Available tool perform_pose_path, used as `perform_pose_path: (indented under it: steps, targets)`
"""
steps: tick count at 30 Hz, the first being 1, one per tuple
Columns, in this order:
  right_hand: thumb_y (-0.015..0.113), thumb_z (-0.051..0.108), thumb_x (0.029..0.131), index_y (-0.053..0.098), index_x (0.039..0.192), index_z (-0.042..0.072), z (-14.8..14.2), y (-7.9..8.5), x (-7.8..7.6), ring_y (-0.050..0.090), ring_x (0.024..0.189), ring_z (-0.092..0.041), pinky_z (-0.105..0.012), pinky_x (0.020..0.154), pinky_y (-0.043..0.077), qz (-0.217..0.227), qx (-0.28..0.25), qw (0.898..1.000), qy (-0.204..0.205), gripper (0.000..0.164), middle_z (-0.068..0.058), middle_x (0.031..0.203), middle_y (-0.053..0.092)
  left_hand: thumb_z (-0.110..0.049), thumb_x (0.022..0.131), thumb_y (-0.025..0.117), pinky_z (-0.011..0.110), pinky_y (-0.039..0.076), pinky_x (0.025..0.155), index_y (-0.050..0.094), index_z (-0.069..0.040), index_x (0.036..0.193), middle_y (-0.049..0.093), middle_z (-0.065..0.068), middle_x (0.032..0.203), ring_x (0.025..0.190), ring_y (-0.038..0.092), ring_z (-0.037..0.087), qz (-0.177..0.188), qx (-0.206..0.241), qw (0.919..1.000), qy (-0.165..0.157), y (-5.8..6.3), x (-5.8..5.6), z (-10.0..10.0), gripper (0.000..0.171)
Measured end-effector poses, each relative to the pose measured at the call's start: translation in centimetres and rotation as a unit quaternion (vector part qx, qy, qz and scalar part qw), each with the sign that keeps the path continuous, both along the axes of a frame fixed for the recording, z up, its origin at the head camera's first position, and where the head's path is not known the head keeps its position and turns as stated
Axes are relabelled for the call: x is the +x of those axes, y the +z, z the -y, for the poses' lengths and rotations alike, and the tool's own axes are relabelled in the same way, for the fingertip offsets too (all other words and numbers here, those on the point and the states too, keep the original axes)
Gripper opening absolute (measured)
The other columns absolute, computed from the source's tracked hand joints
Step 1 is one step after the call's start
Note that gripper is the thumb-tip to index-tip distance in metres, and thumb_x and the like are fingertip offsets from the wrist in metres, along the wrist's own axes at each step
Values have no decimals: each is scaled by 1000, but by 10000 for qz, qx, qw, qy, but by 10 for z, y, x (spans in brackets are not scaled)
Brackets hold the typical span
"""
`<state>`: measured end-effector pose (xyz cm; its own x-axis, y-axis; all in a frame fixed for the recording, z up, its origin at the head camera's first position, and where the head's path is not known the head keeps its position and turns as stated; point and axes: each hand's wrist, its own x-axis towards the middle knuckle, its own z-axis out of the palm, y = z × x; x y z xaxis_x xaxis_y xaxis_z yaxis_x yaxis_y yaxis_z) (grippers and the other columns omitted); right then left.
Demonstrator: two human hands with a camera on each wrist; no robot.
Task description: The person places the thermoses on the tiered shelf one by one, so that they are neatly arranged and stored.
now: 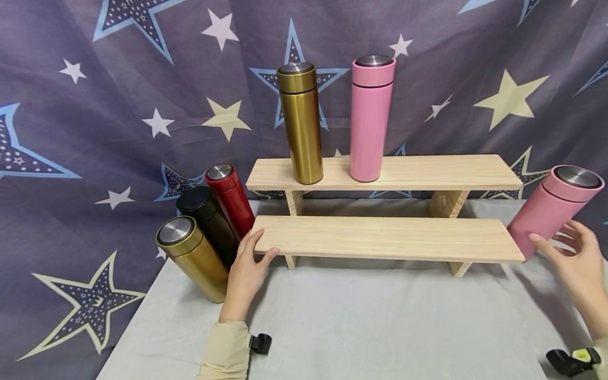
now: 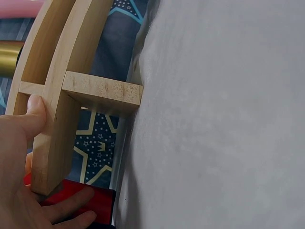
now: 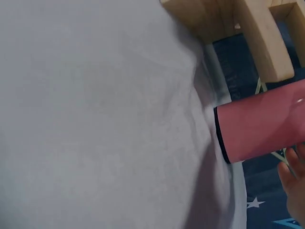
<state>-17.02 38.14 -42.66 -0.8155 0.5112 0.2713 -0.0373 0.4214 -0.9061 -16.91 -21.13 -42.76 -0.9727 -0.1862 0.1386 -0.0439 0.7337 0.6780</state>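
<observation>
A two-tier wooden shelf (image 1: 380,237) stands on the table. At its left end my left hand (image 1: 248,274) grips the lower board, thumb on its front side and fingers around the end; in the left wrist view the thumb (image 2: 36,114) presses the wood. Just beyond those fingers stands a red thermos bottle (image 1: 231,195). Off the shelf's right end is a pink thermos bottle (image 1: 551,211), its base on the table. My right hand (image 1: 577,258) is beside it with spread fingers, the thumb tip at its side. In the right wrist view the fingers (image 3: 288,179) lie alongside this bottle.
On the upper board stand a gold thermos (image 1: 304,132) and another pink thermos (image 1: 372,121). Left of the shelf are a black thermos (image 1: 207,221) and a gold one (image 1: 197,261). A star-patterned curtain (image 1: 119,158) hangs behind the grey-covered table (image 1: 380,322).
</observation>
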Motion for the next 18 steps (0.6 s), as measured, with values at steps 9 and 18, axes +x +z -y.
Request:
perform_pose_path:
  steps: [9, 18]
  targets:
    - [71, 7, 88, 44, 138, 27, -9, -7, -13, 45, 96, 10, -1, 77, 35, -234, 179, 9978, 592, 61, 24, 108, 46, -60, 90, 61, 66, 32, 104, 42, -25, 151, 27, 8, 161, 134, 42, 45, 8, 0, 10000, 1, -1, 0, 0, 73]
    - [72, 7, 87, 39, 130, 31, -6, -2, -20, 44, 95, 6, -1, 76, 37, -239, 133, 9977, 616, 59, 20, 108, 44, -58, 91, 62, 66, 32, 104, 42, -25, 151, 27, 8, 161, 134, 42, 45, 18, -3, 10000, 16, -1, 1, 0, 72]
